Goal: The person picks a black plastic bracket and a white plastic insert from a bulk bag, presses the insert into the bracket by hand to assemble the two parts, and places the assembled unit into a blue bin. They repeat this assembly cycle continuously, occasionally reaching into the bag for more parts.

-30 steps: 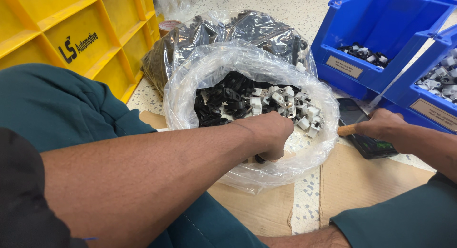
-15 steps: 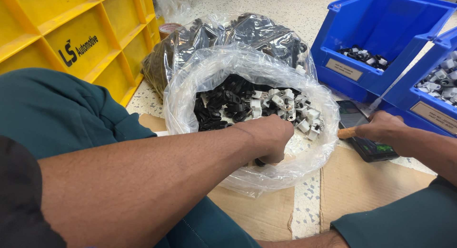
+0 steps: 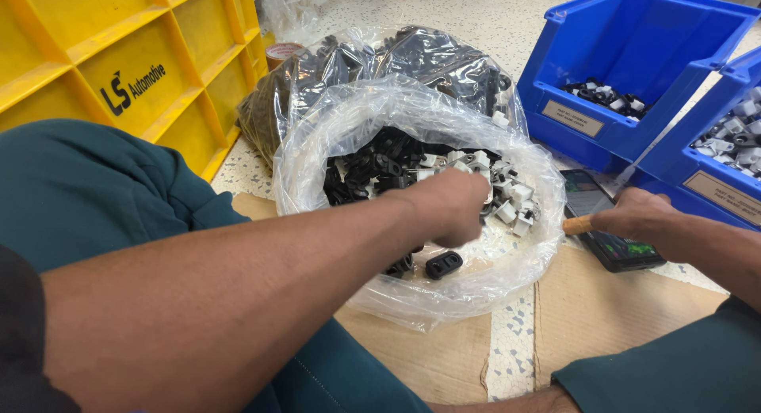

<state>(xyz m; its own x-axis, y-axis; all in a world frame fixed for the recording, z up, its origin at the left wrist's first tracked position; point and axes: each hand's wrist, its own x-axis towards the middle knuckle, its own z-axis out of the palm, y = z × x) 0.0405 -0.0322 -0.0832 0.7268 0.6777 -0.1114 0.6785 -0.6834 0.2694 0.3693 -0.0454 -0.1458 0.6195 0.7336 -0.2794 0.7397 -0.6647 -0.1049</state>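
My left hand point(image 3: 453, 208) reaches into an open clear plastic bag point(image 3: 507, 282) on the floor, fingers curled down among small black and white plastic parts point(image 3: 483, 183). What the fingers hold is hidden. A black oval part point(image 3: 444, 264) lies just below the hand. My right hand point(image 3: 646, 219) rests to the right of the bag, shut on a tool with a wooden handle point(image 3: 577, 224). It hovers over a dark hand-held device with a screen point(image 3: 606, 237).
A second, fuller bag of dark parts point(image 3: 412, 60) lies behind the open one. Yellow crates point(image 3: 119, 56) stand at the left. Two blue bins point(image 3: 634, 40) point(image 3: 713, 175) with small parts stand at the right. Cardboard point(image 3: 602, 302) covers the speckled floor.
My left hand has shifted slightly inside the bag, uncovering a black part under it. My right hand has stayed where it was.
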